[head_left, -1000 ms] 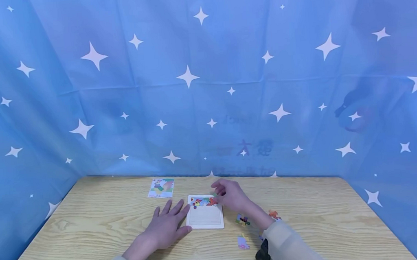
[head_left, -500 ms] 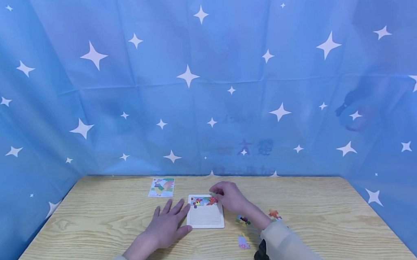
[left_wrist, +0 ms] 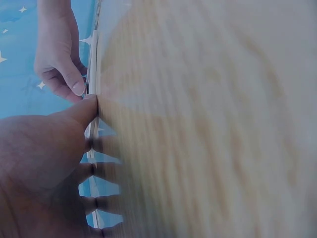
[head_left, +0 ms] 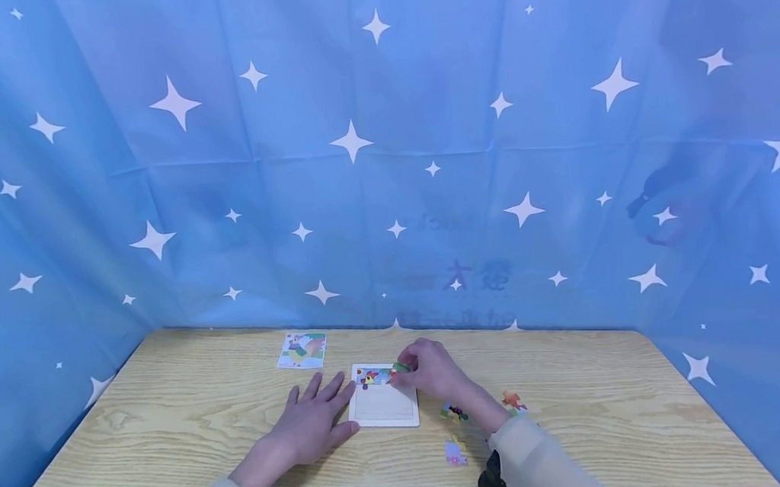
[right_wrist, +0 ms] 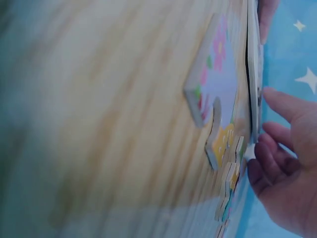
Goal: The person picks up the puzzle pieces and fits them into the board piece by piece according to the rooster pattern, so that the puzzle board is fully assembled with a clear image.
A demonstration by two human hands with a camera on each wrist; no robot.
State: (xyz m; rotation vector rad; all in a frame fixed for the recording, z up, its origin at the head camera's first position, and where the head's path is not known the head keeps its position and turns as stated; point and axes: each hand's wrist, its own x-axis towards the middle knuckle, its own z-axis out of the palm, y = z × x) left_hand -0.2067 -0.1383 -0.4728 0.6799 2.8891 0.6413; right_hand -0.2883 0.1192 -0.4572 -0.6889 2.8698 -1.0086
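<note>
A white puzzle tray (head_left: 384, 410) lies on the table, with colourful puzzle pieces (head_left: 371, 377) along its far side and a bare lower part. Flat on the table at the tray's left side, my left hand (head_left: 308, 426) has its fingers spread, the index fingertip and thumb at the tray's edge. My right hand (head_left: 433, 368) is over the tray's far right corner. Its thumb and forefinger are on a puzzle piece with green on it (head_left: 400, 366), which the hand partly covers. In the right wrist view the right hand's (right_wrist: 292, 158) fingers are curled at the tray's edge.
Loose puzzle pieces lie right of the tray: a lilac one (head_left: 454, 452), a dark and yellow one (head_left: 454, 413) and an orange one (head_left: 512, 400), partly behind the right forearm. A square picture card (head_left: 301, 350) lies at the back left. A starry blue curtain (head_left: 386, 198) hangs behind.
My right hand has shifted slightly at the tray's far right corner, its thumb now lower and more of the green piece showing. The left hand stays in place.
</note>
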